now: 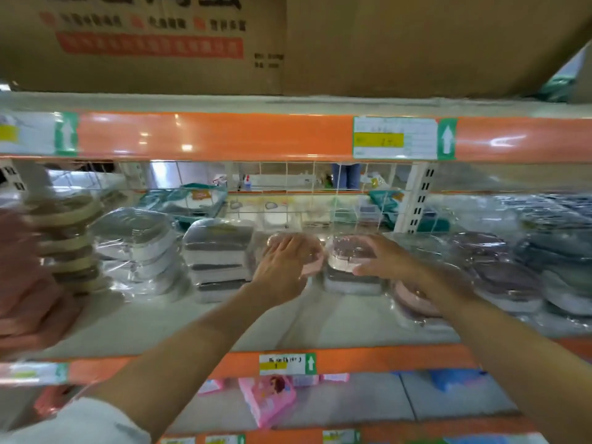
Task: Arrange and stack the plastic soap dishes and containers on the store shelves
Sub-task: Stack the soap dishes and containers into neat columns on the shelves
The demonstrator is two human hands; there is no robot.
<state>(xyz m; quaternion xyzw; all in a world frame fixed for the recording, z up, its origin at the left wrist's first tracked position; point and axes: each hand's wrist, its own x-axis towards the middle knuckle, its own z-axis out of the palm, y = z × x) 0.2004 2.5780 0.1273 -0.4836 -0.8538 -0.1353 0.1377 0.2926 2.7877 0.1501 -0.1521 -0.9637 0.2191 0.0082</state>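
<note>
Both hands reach into the middle shelf (179, 322). My left hand (282, 267) grips a pink soap dish in clear wrap (312, 265) at the shelf's centre. Just to its right, my right hand (381, 261) holds a pink and purple wrapped soap dish (344, 251) that sits on top of a grey dish (349, 283). A stack of grey wrapped containers (217, 257) stands directly left of my left hand. Under my right forearm lies another pink wrapped dish (413, 302).
Stacks of white wrapped dishes (137, 251) and beige-brown round dishes (69, 241) fill the left of the shelf; purple and grey stacks (512, 274) fill the right. Cardboard boxes (288, 43) sit on the shelf above. Pink packages (266, 398) lie on the shelf below. A wire grid (304, 187) backs the shelf.
</note>
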